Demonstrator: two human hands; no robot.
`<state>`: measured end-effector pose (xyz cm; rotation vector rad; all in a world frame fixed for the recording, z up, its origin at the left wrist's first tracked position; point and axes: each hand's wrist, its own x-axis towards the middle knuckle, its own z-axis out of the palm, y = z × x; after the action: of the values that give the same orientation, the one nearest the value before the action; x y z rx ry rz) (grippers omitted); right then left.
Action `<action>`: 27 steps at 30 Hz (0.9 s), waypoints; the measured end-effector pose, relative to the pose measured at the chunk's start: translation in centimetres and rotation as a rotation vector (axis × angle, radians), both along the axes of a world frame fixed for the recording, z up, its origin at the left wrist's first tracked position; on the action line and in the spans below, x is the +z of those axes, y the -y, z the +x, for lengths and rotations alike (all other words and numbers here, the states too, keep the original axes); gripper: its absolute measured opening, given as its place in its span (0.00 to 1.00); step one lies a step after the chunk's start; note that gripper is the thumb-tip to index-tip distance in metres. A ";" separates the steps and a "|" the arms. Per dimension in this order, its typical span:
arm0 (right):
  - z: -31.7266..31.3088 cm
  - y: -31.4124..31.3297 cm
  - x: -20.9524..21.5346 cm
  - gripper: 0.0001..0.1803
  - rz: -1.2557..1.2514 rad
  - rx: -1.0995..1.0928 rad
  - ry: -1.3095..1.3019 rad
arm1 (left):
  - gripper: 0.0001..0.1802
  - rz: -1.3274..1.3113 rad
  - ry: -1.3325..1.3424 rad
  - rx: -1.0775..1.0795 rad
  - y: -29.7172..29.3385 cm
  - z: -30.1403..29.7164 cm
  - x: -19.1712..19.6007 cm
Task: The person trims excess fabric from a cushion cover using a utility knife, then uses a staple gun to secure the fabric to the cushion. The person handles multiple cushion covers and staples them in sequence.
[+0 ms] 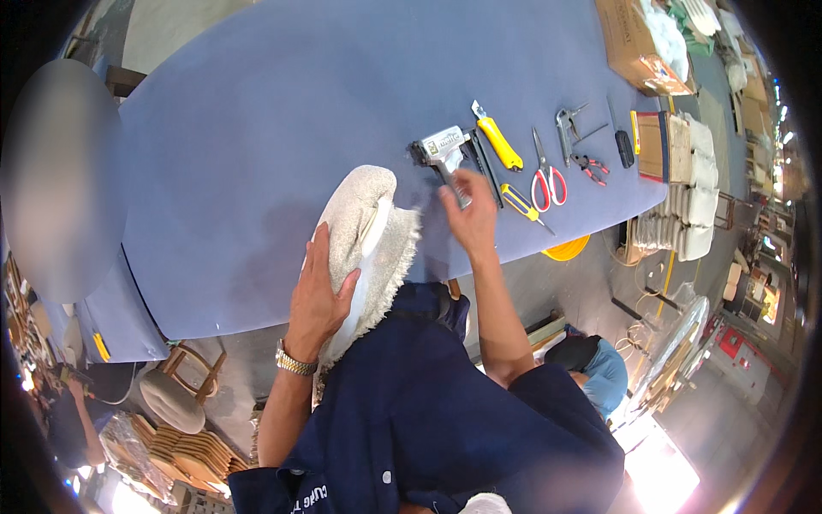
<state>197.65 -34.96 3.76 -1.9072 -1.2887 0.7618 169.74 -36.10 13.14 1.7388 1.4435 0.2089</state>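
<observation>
My left hand (318, 294) presses flat on a rounded seat pad (364, 224) wrapped in cream fleecy fabric, which rests tilted at the near edge of the blue-covered table (257, 146) against my body. A wristwatch sits on that wrist. My right hand (469, 212) closes around the handle of a silver pneumatic staple gun (443, 150) lying on the table just right of the pad.
Right of the staple gun lie a yellow utility knife (498, 141), a yellow-handled screwdriver (523, 205), red-handled scissors (547, 178), small pliers (589, 166) and another metal tool (567, 128). A cardboard box (635, 47) sits far right. Stacked seat pads (689, 206) stand beyond the table's right edge.
</observation>
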 end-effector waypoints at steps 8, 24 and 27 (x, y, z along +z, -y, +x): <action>2.6 -3.8 -2.8 0.37 -0.162 -0.009 0.220 | 0.45 0.023 -0.072 -0.006 -0.1 0.5 0.1; -4.6 5.2 11.4 0.34 0.045 0.572 -0.288 | 0.48 -0.015 -0.166 0.030 0.7 1.9 1.2; -4.5 5.2 11.2 0.34 0.026 0.587 -0.287 | 0.49 -0.028 -0.161 0.030 0.8 1.9 1.0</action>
<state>193.15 -40.15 14.98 -1.3311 -1.6713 1.2501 171.64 -36.91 14.09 1.7442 1.5815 0.0652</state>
